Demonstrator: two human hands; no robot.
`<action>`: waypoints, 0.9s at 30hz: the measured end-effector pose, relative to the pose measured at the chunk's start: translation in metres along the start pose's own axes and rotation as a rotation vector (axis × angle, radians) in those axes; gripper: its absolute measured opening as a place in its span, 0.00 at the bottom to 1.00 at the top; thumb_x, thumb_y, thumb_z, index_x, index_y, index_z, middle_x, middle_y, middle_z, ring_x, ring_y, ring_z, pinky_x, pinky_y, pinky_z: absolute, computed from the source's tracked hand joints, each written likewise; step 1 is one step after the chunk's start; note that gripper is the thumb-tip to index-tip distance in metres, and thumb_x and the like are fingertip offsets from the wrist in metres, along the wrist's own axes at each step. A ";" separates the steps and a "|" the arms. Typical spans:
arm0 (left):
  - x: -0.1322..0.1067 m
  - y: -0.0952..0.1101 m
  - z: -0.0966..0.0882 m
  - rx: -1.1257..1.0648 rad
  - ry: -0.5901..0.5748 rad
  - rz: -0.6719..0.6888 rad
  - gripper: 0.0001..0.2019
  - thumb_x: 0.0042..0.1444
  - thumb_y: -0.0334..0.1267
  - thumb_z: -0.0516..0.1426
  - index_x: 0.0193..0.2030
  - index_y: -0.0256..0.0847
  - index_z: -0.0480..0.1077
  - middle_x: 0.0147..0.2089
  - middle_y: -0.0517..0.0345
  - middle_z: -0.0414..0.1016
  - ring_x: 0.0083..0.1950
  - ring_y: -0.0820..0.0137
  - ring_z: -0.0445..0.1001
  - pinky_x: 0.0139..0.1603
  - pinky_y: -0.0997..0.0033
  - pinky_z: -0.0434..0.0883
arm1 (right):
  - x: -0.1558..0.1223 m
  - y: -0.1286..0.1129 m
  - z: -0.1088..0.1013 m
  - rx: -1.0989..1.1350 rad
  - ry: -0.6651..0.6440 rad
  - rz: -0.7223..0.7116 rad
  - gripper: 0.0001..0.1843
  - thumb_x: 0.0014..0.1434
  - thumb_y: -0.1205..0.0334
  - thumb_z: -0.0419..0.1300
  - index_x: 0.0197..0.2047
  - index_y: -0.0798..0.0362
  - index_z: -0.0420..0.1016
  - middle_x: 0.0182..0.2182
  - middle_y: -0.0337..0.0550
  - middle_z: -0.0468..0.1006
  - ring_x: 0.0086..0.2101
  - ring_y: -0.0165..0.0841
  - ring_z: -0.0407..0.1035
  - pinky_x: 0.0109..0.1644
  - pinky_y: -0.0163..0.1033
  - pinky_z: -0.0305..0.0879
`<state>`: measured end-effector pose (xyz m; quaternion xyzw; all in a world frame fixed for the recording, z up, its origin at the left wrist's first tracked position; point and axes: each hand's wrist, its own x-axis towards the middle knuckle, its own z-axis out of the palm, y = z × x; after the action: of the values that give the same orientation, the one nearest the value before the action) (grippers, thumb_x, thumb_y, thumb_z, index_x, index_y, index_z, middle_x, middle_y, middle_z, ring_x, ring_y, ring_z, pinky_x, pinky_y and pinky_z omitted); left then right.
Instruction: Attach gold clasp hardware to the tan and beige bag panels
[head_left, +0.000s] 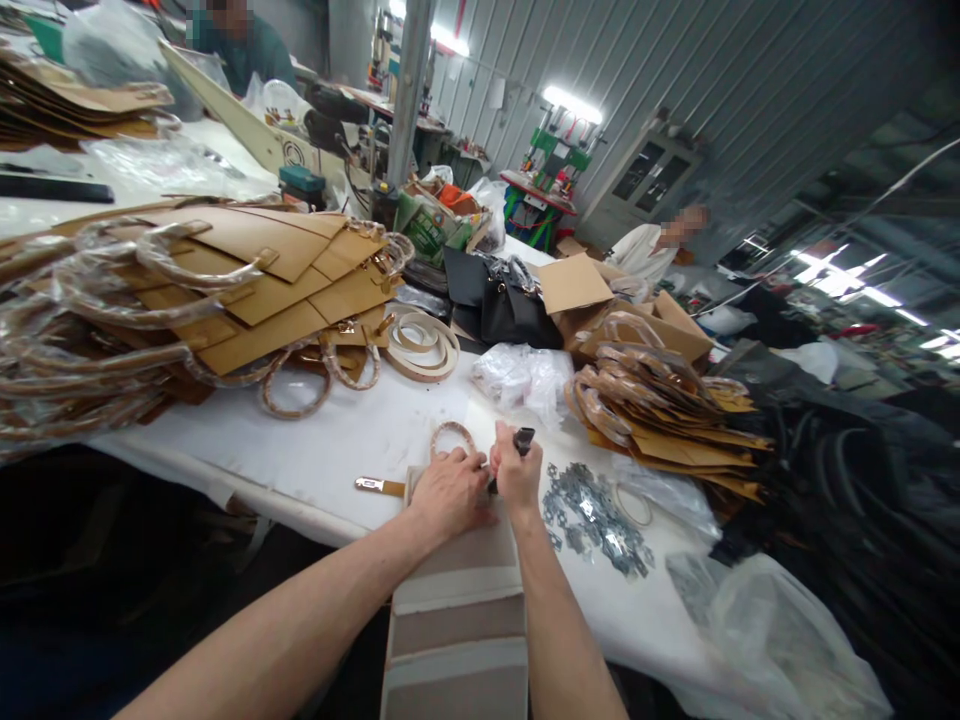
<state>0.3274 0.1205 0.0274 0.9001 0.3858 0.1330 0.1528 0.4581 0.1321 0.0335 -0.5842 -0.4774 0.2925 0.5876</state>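
Observation:
My left hand (454,490) lies over the top end of a pale bag panel (457,575), fingers bent down onto it. Close beside it, my right hand (516,470) is wrapped round a black-handled tool (524,438), whose lower end reaches the panel by my left fingers. What the tip touches is hidden. A wrapped brown handle loop (452,434) shows just beyond my left hand. A tan strap with a metal end piece (381,486) sticks out at the panel's left. Many small metal plates (596,515) lie scattered to the right of my right hand.
Tan bag panels with plastic-wrapped handles are piled at left (285,270) and right (660,420). Behind are a coil of pale strip (421,345), clear plastic (521,375), a black bag (510,305) and an open carton (577,285). Two people are in the background.

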 end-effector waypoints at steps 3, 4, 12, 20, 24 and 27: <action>-0.001 -0.002 0.000 -0.010 0.009 0.009 0.27 0.53 0.57 0.69 0.53 0.44 0.75 0.53 0.52 0.77 0.52 0.54 0.73 0.49 0.52 0.72 | -0.011 -0.001 -0.004 0.042 0.006 -0.018 0.29 0.66 0.44 0.63 0.21 0.49 0.59 0.13 0.28 0.59 0.15 0.25 0.54 0.21 0.34 0.53; -0.001 -0.002 0.000 -0.012 0.013 0.013 0.27 0.53 0.57 0.68 0.53 0.44 0.74 0.54 0.52 0.77 0.52 0.54 0.73 0.49 0.52 0.71 | -0.013 -0.003 -0.006 0.098 0.012 -0.026 0.29 0.66 0.46 0.64 0.21 0.49 0.58 0.13 0.27 0.57 0.15 0.24 0.53 0.20 0.33 0.51; -0.004 -0.002 0.000 -0.020 0.028 0.017 0.26 0.53 0.58 0.68 0.52 0.46 0.74 0.55 0.53 0.76 0.52 0.54 0.73 0.49 0.54 0.71 | -0.024 -0.015 -0.015 0.319 0.037 -0.199 0.29 0.69 0.50 0.61 0.21 0.49 0.54 0.14 0.26 0.54 0.15 0.23 0.48 0.20 0.32 0.48; -0.005 -0.004 0.001 -0.024 0.040 0.021 0.26 0.52 0.59 0.68 0.52 0.46 0.74 0.54 0.54 0.76 0.51 0.55 0.73 0.48 0.54 0.72 | -0.032 -0.001 -0.011 0.281 0.075 -0.140 0.29 0.69 0.50 0.61 0.21 0.50 0.55 0.14 0.26 0.53 0.15 0.23 0.48 0.21 0.33 0.48; -0.006 -0.004 0.001 -0.015 0.047 0.026 0.23 0.55 0.57 0.66 0.50 0.46 0.74 0.53 0.54 0.76 0.51 0.54 0.73 0.48 0.54 0.72 | -0.036 0.002 -0.009 0.281 0.085 -0.170 0.28 0.69 0.50 0.61 0.21 0.50 0.56 0.15 0.27 0.55 0.16 0.23 0.50 0.22 0.33 0.49; -0.007 -0.004 0.000 -0.024 0.042 0.023 0.21 0.55 0.54 0.66 0.50 0.47 0.74 0.52 0.54 0.76 0.51 0.55 0.73 0.48 0.55 0.72 | -0.042 0.009 -0.006 0.223 0.121 -0.107 0.28 0.68 0.51 0.62 0.21 0.50 0.57 0.14 0.27 0.55 0.16 0.23 0.51 0.21 0.33 0.50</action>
<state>0.3199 0.1177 0.0247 0.8996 0.3769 0.1584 0.1539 0.4497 0.0932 0.0169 -0.5056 -0.4359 0.2763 0.6914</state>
